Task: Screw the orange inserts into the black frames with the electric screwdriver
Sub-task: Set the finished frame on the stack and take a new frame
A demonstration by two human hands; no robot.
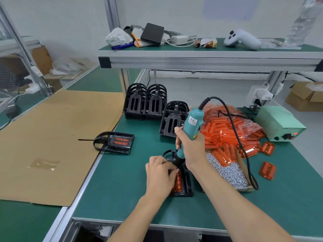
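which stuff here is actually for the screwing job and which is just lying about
In use: electric screwdriver, right hand, left hand, black frame, orange inserts, screws, stacked frames.

Lying about: game controller, charger, cardboard sheet.

The teal electric screwdriver (pixel 193 126) carries a white label on its body — two small characters on top, too small to make out, and beneath them a brand word that looks like "KILEWS", though it is blurred. Nothing else bears legible writing.
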